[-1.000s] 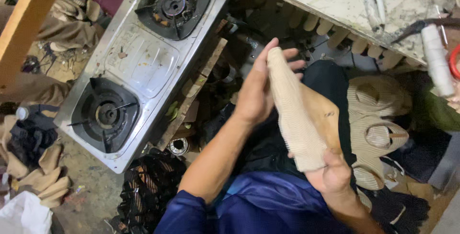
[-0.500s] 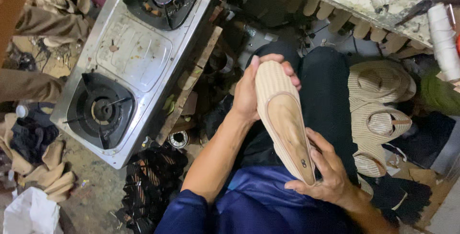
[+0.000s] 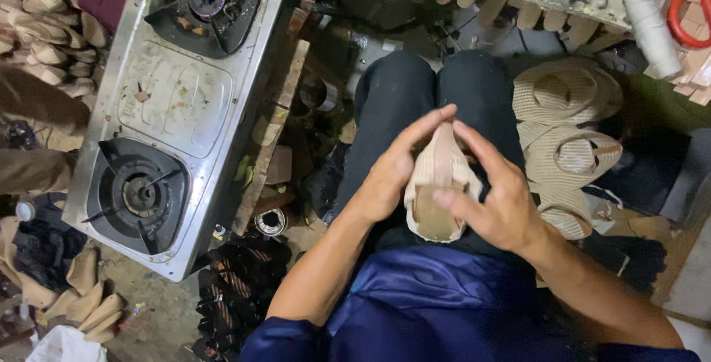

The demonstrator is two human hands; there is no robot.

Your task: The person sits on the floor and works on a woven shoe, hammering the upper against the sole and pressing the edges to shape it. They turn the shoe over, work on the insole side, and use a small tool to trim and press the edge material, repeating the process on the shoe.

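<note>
Beige woven shoe upper [image 3: 438, 184]: looks light, soft, pliable; left hand [image 3: 389, 177] and right hand [image 3: 496, 199] fingers pinching its sides; grip edges.

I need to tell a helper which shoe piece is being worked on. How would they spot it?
Start at the two-burner stove, then look right to the dark-trousered lap. The beige ribbed shoe upper sits there between the left hand and right hand; its look-alikes lie stacked, unheld, further right.

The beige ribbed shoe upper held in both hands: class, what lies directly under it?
Under the beige ribbed shoe upper lie the person's dark-trousered knees. The left hand and right hand cover its sides, hiding the lap directly beneath.
</note>
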